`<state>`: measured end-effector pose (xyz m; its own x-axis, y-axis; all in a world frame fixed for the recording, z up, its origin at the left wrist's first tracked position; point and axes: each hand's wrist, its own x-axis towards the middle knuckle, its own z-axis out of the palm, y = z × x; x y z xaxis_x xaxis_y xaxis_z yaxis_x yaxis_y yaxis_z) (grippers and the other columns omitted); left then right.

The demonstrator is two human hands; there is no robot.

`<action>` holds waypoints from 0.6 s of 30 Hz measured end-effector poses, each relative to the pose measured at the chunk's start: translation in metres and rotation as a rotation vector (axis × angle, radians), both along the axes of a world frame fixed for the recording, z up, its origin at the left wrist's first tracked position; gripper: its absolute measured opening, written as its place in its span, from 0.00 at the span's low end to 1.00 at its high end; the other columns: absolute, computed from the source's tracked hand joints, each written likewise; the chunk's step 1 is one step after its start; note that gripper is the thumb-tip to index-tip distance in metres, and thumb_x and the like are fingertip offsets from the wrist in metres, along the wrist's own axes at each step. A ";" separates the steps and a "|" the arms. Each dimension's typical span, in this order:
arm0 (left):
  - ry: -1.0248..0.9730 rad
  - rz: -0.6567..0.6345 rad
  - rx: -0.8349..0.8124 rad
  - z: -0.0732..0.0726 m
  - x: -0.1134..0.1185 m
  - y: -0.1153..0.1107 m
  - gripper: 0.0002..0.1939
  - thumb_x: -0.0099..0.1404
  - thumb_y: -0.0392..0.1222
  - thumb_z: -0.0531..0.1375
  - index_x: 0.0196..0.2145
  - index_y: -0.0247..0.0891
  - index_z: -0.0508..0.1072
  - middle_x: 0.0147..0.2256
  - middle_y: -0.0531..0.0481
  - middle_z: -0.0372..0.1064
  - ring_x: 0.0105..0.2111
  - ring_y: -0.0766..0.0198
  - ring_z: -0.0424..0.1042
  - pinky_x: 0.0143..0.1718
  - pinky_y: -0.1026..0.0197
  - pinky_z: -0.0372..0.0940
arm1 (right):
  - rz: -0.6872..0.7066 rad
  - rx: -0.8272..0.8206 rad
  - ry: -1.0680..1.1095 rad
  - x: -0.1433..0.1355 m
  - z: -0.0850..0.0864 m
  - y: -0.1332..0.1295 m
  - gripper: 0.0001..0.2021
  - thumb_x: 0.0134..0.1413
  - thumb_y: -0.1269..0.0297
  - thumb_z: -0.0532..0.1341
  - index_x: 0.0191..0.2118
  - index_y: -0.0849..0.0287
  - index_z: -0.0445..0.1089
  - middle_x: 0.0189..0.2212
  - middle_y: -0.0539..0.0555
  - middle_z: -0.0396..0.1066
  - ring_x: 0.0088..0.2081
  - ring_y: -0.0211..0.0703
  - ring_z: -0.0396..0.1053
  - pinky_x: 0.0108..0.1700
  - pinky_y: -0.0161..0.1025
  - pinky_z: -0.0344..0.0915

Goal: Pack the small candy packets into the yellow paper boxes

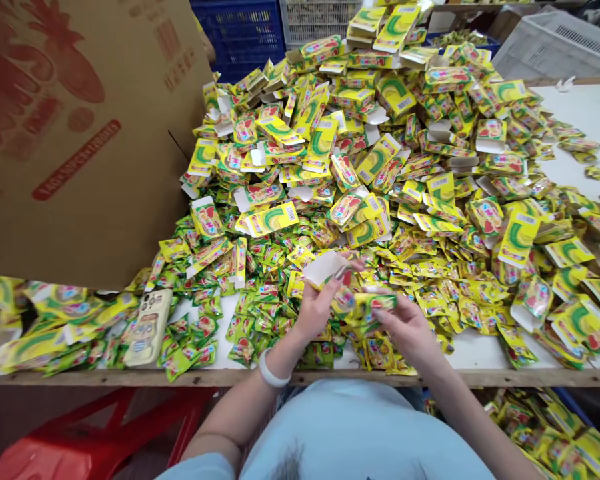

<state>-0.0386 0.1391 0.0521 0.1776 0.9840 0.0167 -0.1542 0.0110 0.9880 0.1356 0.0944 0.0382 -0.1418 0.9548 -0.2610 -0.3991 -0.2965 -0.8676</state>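
Observation:
My left hand [316,308] is closed round a small yellow-and-green candy box [324,268], its white end flap raised. Just to the right, my right hand [406,328] pinches a small green candy packet [383,304] between thumb and fingers, close to the box; how many packets it holds I cannot tell. Beneath both hands lie loose green packets [260,313] on the left and yellow packets [437,293] on the right. Behind them rises a heap of yellow candy boxes [320,143], several with open flaps.
A large cardboard carton [130,227] stands at the left. Near the front edge lies a phone in a patterned case [149,327]. Plastic crates, one blue [245,30] and one pale grey [555,47], are at the back. A red stool [65,440] stands below the table.

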 end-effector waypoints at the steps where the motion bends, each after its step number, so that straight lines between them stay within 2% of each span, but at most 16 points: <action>1: -0.013 -0.038 -0.033 0.003 0.000 0.000 0.31 0.65 0.62 0.57 0.57 0.39 0.67 0.43 0.43 0.74 0.45 0.52 0.73 0.52 0.48 0.67 | -0.087 0.051 -0.060 0.008 0.005 0.000 0.12 0.47 0.56 0.72 0.38 0.52 0.75 0.32 0.50 0.77 0.30 0.42 0.74 0.27 0.37 0.75; 4: -0.022 -0.236 -0.110 0.007 0.002 -0.005 0.36 0.57 0.56 0.68 0.58 0.39 0.65 0.37 0.47 0.72 0.36 0.58 0.73 0.43 0.54 0.70 | -0.321 0.292 -0.277 0.023 0.025 0.007 0.08 0.50 0.58 0.71 0.36 0.50 0.76 0.32 0.50 0.76 0.33 0.43 0.74 0.35 0.41 0.75; 5: -0.030 -0.299 -0.126 0.008 0.004 -0.008 0.37 0.56 0.53 0.69 0.59 0.39 0.63 0.37 0.48 0.72 0.36 0.60 0.73 0.42 0.55 0.70 | -0.343 0.392 -0.351 0.024 0.031 0.010 0.06 0.51 0.59 0.70 0.36 0.50 0.76 0.33 0.51 0.76 0.35 0.44 0.74 0.39 0.42 0.75; 7: -0.058 -0.355 -0.138 0.009 0.008 -0.015 0.38 0.56 0.50 0.70 0.60 0.40 0.60 0.40 0.47 0.72 0.38 0.59 0.73 0.43 0.57 0.70 | -0.291 0.587 -0.490 0.021 0.041 0.016 0.04 0.54 0.62 0.68 0.37 0.50 0.76 0.35 0.53 0.75 0.38 0.46 0.74 0.42 0.44 0.73; 10: -0.059 -0.345 -0.136 0.012 0.010 -0.023 0.42 0.56 0.47 0.70 0.63 0.41 0.56 0.45 0.44 0.72 0.42 0.57 0.74 0.45 0.56 0.70 | -0.075 0.807 -0.662 0.016 0.047 0.022 0.06 0.58 0.67 0.64 0.41 0.51 0.75 0.38 0.55 0.74 0.41 0.47 0.73 0.43 0.44 0.71; 12: -0.002 -0.355 -0.145 0.014 0.007 -0.026 0.45 0.57 0.45 0.69 0.65 0.41 0.51 0.45 0.44 0.72 0.42 0.57 0.75 0.46 0.56 0.69 | 0.108 0.884 -0.777 0.017 0.050 0.024 0.08 0.60 0.70 0.61 0.44 0.52 0.74 0.39 0.55 0.73 0.41 0.45 0.73 0.42 0.42 0.71; 15: 0.167 -0.397 -0.131 0.015 0.004 -0.028 0.49 0.59 0.40 0.67 0.69 0.42 0.43 0.46 0.43 0.73 0.43 0.55 0.75 0.50 0.53 0.68 | 0.409 0.898 -0.939 0.023 0.059 0.024 0.10 0.64 0.72 0.57 0.45 0.54 0.73 0.39 0.56 0.72 0.39 0.43 0.72 0.39 0.38 0.70; 18: 0.284 -0.423 -0.081 0.011 0.005 -0.030 0.50 0.59 0.35 0.65 0.70 0.42 0.40 0.57 0.39 0.67 0.55 0.51 0.69 0.59 0.51 0.61 | 0.610 0.819 -1.061 0.027 0.068 0.023 0.10 0.64 0.71 0.56 0.44 0.56 0.73 0.36 0.55 0.70 0.35 0.43 0.71 0.37 0.38 0.69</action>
